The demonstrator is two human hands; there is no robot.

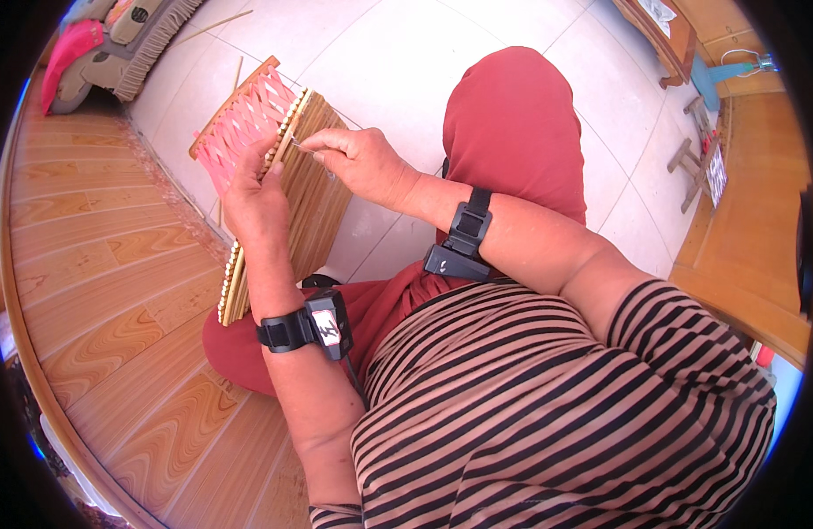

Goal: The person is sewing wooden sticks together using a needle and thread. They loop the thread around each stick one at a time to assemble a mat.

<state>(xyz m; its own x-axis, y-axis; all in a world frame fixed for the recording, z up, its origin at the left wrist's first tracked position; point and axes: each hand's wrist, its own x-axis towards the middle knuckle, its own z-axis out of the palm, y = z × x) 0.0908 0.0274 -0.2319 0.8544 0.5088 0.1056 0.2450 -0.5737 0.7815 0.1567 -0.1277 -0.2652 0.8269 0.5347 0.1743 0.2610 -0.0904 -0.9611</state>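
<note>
A panel of brown wooden slats (311, 220), with pale rounded ends along its edge, leans over my left thigh. On its far left side, pink criss-cross lacing (248, 128) stretches between the slat edge and a brown wooden bar (234, 101). My left hand (258, 194) is closed on the panel's edge, its thumb on the slats and its other fingers partly hidden by the lacing. Just right of that edge, my right hand (362, 163) pinches a thin, shiny piece (299, 145), too small to name, close to the slats.
A wood-grain platform (133, 353) runs along the left. Pale floor tiles (380, 53) lie ahead, with thin sticks (214, 25) on them. A cushioned seat (124, 53) stands at the far left. Wooden furniture (750, 194) and a small wooden stool (689, 163) are at the right.
</note>
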